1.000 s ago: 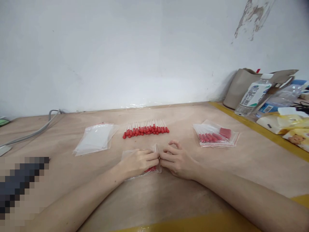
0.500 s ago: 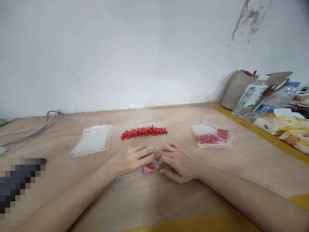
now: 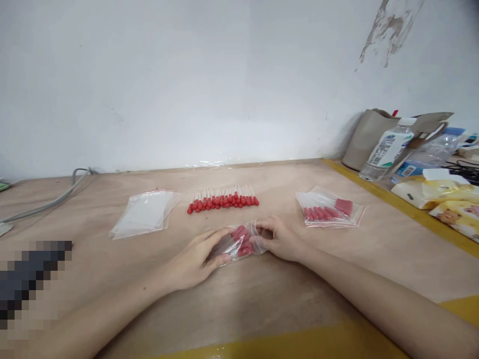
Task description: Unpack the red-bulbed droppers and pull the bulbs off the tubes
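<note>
The left hand (image 3: 196,257) and right hand (image 3: 280,239), wider apart than half a second ago, pinch opposite ends of a crinkled, clear plastic bag (image 3: 243,243), its red contents now more exposed, nearer than the row of slim white sticks with rounded red heads (image 3: 223,200) on the brown, smooth-topped table (image 3: 269,309).

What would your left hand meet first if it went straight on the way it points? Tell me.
The clear bag with red tips, held between the thumb and fingers of the left hand. Past that, probably the right hand at the bag's other end, though depth is hard to judge.
</note>
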The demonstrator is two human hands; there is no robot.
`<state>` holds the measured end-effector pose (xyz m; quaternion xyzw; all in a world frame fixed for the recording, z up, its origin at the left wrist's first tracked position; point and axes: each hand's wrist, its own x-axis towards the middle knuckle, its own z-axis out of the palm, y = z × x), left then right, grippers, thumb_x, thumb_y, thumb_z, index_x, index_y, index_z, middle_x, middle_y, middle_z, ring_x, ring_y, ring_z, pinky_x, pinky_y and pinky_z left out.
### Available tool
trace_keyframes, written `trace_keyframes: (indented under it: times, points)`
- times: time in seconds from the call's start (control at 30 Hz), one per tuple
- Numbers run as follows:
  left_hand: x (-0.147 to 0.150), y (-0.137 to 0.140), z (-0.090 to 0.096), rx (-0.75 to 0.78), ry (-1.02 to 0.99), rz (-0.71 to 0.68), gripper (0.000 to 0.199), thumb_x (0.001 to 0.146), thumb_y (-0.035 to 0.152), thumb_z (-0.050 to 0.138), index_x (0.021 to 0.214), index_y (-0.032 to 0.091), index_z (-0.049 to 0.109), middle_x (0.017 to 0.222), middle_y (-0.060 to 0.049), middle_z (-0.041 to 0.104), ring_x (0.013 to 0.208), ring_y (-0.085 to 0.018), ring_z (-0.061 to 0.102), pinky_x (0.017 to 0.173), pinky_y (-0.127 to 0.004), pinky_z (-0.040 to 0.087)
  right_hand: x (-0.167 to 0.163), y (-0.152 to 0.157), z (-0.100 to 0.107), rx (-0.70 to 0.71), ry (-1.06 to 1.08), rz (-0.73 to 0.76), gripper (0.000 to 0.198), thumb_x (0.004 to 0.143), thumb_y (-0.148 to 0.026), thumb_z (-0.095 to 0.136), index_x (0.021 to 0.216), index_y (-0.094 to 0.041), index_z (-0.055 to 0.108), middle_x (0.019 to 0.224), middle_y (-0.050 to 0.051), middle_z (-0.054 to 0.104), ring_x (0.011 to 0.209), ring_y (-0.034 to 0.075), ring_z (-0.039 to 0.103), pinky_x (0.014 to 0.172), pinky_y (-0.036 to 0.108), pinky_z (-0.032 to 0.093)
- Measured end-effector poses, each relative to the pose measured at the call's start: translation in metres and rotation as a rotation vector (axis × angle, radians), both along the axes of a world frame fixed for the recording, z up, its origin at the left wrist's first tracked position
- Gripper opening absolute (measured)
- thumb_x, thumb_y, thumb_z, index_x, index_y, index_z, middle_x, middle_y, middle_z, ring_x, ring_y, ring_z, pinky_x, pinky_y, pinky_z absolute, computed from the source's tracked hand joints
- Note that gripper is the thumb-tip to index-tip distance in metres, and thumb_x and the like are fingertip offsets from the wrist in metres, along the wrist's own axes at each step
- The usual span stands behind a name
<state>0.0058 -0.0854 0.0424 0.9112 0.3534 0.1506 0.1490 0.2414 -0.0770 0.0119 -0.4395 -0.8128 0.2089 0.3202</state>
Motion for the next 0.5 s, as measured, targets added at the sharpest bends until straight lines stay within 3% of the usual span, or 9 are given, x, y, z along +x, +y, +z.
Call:
trace_keyframes:
  times: [0.13, 0.27, 0.5]
  points:
    - [-0.001, -0.001, -0.016, -0.048, -0.095, 0.031, 0.049, 0.086, 0.034, 0.046, 0.132, 0.024, 0.031, 0.130, -0.008, 0.045, 0.116, -0.023, 0.045, 0.096, -0.042, 0.039, 0.001, 0.004, 0.003, -0.104, -0.028, 0.005, 0.026, 0.082, -0.038, 0.050, 0.079, -0.018, 0.065, 0.068, 0.000, 0.061, 0.061, 0.011, 0.051, 0.060, 0.024, 0.035]
    - [-0.001, 0.000, -0.018, -0.110, -0.145, 0.058, 0.048, 0.085, 0.034, 0.048, 0.129, 0.025, 0.034, 0.127, -0.006, 0.049, 0.111, -0.021, 0.050, 0.092, -0.037, 0.043, -0.002, 0.002, 0.005, -0.078, -0.079, -0.044, 0.018, 0.079, -0.032, 0.054, 0.075, -0.017, 0.062, 0.074, 0.001, 0.061, 0.070, 0.013, 0.052, 0.065, 0.026, 0.037]
    - [0.001, -0.004, -0.016, -0.053, -0.169, 0.075, 0.044, 0.083, 0.033, 0.050, 0.125, 0.024, 0.040, 0.122, -0.006, 0.053, 0.105, -0.021, 0.053, 0.088, -0.037, 0.045, -0.004, -0.001, -0.003, -0.245, 0.253, 0.081, 0.026, 0.072, -0.036, 0.062, 0.089, -0.017, 0.056, 0.085, 0.002, 0.063, 0.076, 0.014, 0.057, 0.068, 0.027, 0.044]
